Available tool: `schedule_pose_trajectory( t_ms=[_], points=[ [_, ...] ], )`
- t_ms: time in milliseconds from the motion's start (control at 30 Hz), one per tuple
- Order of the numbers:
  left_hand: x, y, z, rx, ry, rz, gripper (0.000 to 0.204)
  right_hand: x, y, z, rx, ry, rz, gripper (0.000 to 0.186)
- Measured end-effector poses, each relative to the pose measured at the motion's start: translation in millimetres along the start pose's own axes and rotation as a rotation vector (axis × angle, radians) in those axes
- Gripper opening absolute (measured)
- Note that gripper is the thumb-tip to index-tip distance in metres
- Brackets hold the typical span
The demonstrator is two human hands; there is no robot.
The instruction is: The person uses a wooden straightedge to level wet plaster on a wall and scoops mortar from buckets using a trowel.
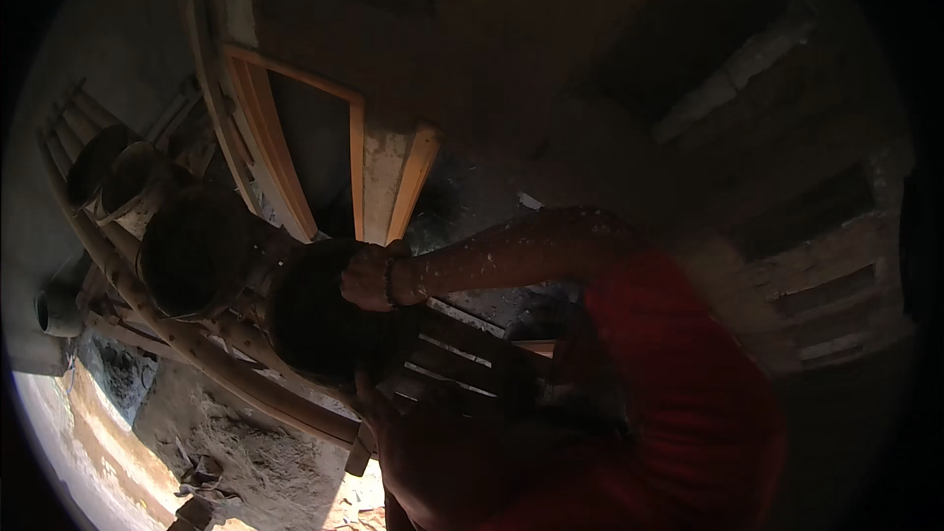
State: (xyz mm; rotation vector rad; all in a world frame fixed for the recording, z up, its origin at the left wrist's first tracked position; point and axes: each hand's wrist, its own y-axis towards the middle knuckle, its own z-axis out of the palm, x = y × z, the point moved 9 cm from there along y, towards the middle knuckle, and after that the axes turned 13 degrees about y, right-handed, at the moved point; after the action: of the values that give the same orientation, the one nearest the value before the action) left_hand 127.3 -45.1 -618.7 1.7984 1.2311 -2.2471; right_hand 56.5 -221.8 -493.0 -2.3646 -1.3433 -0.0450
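Observation:
In front of me is a dark round bucket [320,334], its wide opening facing up and its inside too dark to make out. My right hand [370,277], with a dark band at the wrist and pale specks on the forearm, is closed on its far right rim. At the near rim, my left hand [376,403] grips the bucket from below right, its fingers partly lost in shadow. Left of it stands another dark bucket [195,251], close beside the one I hold. Two more buckets, a grey one [138,182] and a darker one [95,162], are farther left.
The buckets rest on a platform of wooden poles [251,385] and slats [457,354]. Behind it are a wooden door frame [357,167] and a dim wall. A grey pipe-like container [57,313] lies far left. Sunlit rubble and sand [221,433] cover the ground below.

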Motion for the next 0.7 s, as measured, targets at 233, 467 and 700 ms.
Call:
schedule_pose_trajectory(
  t_ms=[233,467,700],
  points=[
    [-42,-22,-1,-0.307,0.135,-0.045,0.066,-2,-9,0,-0.340,-0.293,0.111,0.016],
    [-78,-43,4,-0.309,0.107,-0.092,0.064,8,-27,73,0.108,-0.040,0.114,0.021],
    [-47,-14,-6,-0.244,0.055,0.049,0.069,29,-30,45,0.463,0.287,0.211,0.030]
  ],
)
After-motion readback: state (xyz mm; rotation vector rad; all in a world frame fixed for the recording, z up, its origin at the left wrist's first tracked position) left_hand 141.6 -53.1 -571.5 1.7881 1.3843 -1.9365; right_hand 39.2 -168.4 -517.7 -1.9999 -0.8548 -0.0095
